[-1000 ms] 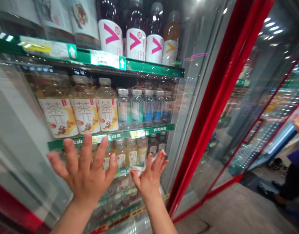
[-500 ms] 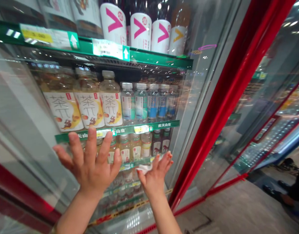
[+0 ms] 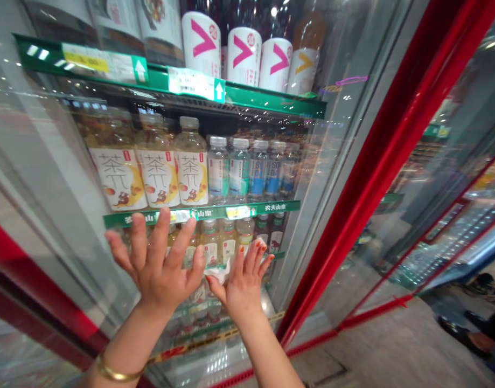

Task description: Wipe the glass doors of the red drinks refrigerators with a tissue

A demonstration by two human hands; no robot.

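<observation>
Left hand [image 3: 160, 275]: fingers spread wide, palm toward the glass door [image 3: 315, 156], gold bangle [image 3: 120, 373] at my wrist. Right hand [image 3: 244, 285]: fingers slightly apart, nearest the white tissue [image 3: 221, 274], which lies by my thumb and partly behind my fingers; how firmly I press it is hard to judge, given blur. Behind the glass, labelled bottles [image 3: 193, 175] stand on a green-edged shelf [image 3: 283, 206]. Red frame [image 3: 368, 167] to the right.

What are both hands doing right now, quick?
Left hand: open, fingers spread.
Right hand: open, with a white tissue under it.
</observation>
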